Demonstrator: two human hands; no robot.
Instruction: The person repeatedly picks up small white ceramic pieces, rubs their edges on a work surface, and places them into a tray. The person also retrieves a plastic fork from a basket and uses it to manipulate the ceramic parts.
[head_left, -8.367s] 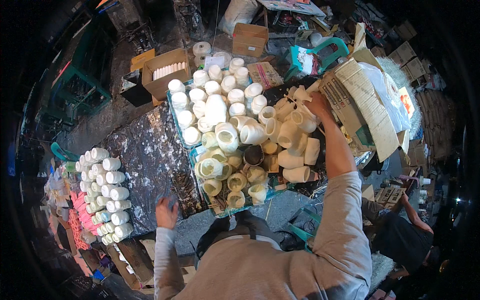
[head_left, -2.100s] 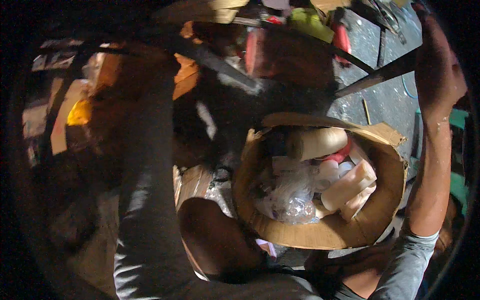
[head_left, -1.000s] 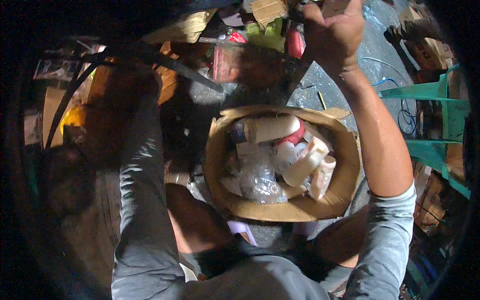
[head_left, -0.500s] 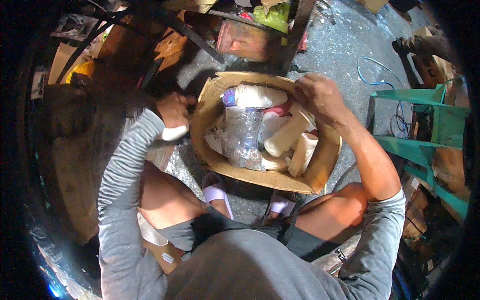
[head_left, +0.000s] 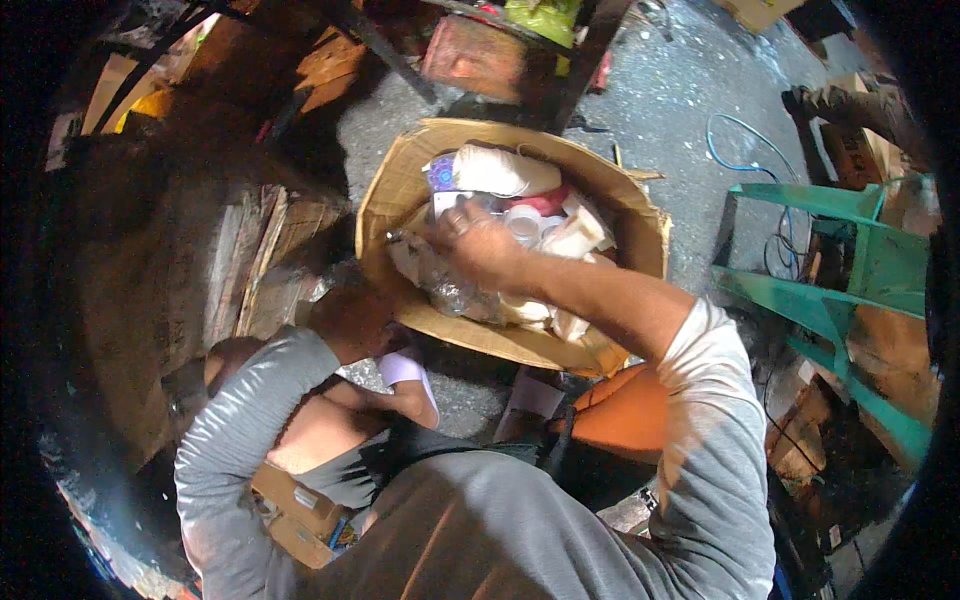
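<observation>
A cardboard box (head_left: 640,235) with open top stands on the floor before my feet. My right hand (head_left: 478,245) reaches into it, fingers closed on a crinkled clear plastic bag (head_left: 452,294), partly hidden under the hand. Beyond the hand lies a white roll (head_left: 508,172) beside a purple patterned packet (head_left: 441,174). A white round container (head_left: 523,224), a red item (head_left: 548,201) and a cream-coloured roll (head_left: 576,236) fill the right part. My left hand (head_left: 352,318) is in deep shadow by the box's near left corner; its fingers cannot be made out.
A green plastic frame (head_left: 800,285) stands at the right, with a thin blue cable (head_left: 735,118) on the floor beyond it. Flattened cardboard (head_left: 240,265) leans at the left. Dark metal legs (head_left: 590,65) rise past the box. A small carton (head_left: 300,505) sits beside my left thigh.
My right hand has moved from the box's far right rim into the box, onto the plastic bag. My left hand has come nearer to me, into shadow. The view has shifted slightly.
</observation>
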